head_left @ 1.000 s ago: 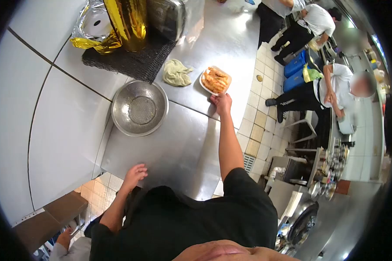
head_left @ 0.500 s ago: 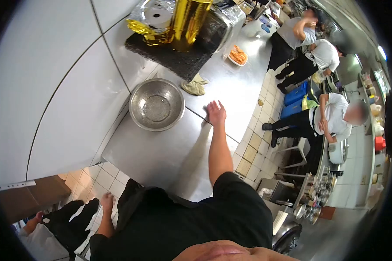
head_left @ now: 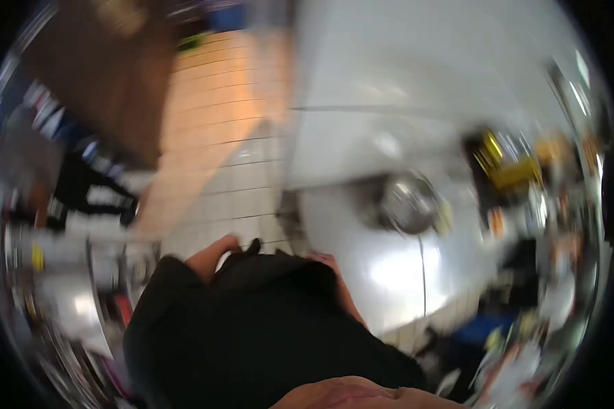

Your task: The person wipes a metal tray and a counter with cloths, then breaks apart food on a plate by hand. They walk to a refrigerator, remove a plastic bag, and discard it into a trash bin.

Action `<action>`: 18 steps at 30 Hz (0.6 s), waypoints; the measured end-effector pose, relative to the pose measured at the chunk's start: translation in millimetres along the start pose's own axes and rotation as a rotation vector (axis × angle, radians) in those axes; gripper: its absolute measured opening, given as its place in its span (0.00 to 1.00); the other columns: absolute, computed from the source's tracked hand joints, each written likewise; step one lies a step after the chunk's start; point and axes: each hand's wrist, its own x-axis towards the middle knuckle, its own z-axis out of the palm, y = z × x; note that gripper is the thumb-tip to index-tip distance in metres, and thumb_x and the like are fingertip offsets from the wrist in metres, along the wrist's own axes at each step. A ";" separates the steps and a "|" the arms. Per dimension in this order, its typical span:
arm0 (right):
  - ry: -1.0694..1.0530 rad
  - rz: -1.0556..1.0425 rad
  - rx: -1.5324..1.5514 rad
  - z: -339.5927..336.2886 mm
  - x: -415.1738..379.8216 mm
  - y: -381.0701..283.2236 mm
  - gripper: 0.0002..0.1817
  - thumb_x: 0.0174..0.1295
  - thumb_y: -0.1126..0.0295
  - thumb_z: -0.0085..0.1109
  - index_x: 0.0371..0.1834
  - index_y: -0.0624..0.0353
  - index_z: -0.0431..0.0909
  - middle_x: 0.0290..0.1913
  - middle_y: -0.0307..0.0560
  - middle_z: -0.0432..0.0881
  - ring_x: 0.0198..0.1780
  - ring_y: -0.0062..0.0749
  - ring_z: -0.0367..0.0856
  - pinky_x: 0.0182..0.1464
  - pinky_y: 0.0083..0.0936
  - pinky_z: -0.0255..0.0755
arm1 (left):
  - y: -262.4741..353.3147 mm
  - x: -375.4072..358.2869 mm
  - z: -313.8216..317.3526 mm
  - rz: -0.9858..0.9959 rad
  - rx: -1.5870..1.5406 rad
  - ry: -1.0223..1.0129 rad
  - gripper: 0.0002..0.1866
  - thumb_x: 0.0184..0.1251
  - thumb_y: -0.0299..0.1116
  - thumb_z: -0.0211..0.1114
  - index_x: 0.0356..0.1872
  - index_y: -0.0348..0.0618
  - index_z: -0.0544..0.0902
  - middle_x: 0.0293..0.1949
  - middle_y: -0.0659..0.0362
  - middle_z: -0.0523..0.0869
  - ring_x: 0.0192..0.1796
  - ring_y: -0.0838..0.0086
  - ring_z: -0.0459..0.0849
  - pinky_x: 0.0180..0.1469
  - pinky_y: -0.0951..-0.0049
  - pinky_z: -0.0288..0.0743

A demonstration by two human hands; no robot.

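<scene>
The whole view is smeared by fast motion. A patch of skin that seems to be my left hand (head_left: pixel 213 255) sits against my black shirt, over the tiled floor. My right hand (head_left: pixel 324 260) is drawn back close to my body at the near edge of the steel counter (head_left: pixel 361 232). Nothing shows in either hand, but the blur hides the fingers. The round steel bowl (head_left: pixel 408 203) stands on the counter, well to the right of my right hand and apart from it.
Pale floor tiles (head_left: pixel 242 184) run up the middle left, beside a brown surface (head_left: pixel 109 82). A white wall panel (head_left: pixel 416 75) rises behind the counter. A yellow blur (head_left: pixel 508 167) sits to the right of the bowl. Dark blurred clutter fills the left edge.
The view has swung sharply left and everything is blurred. My right hand has pulled back from the counter toward my body. The plate of food is out of sight.
</scene>
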 end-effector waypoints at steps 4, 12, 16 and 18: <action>-0.082 0.284 -0.080 41.5 82.1 9.2 0.14 0.62 0.69 0.62 0.51 0.57 0.84 0.37 0.42 0.87 0.37 0.23 0.82 0.41 0.19 0.75 | 32.3 -24.9 -75.8 0.285 -0.383 0.674 0.18 0.55 0.41 0.60 0.38 0.35 0.83 0.36 0.43 0.85 0.41 0.50 0.83 0.45 0.55 0.76; -0.455 0.154 -0.464 144.5 233.8 53.8 0.22 0.58 0.69 0.68 0.56 0.66 0.79 0.43 0.45 0.86 0.52 0.23 0.77 0.47 0.20 0.74 | -133.9 -164.8 -21.0 -0.208 -0.770 0.914 0.24 0.56 0.38 0.66 0.54 0.39 0.80 0.45 0.46 0.85 0.47 0.59 0.83 0.52 0.63 0.77; -0.360 0.214 -0.517 237.8 283.6 15.6 0.19 0.54 0.67 0.71 0.46 0.67 0.83 0.31 0.43 0.85 0.38 0.23 0.81 0.36 0.21 0.74 | -226.1 -335.5 14.7 -0.778 -1.144 1.532 0.20 0.57 0.40 0.67 0.50 0.43 0.83 0.38 0.50 0.86 0.38 0.66 0.84 0.43 0.66 0.77; -0.502 -0.441 -0.556 286.6 298.8 -7.0 0.15 0.53 0.67 0.71 0.39 0.65 0.85 0.25 0.42 0.82 0.31 0.25 0.80 0.33 0.22 0.72 | -266.7 -415.3 36.2 -0.871 -1.157 1.863 0.19 0.65 0.45 0.63 0.44 0.38 0.84 0.35 0.56 0.87 0.38 0.74 0.84 0.45 0.73 0.75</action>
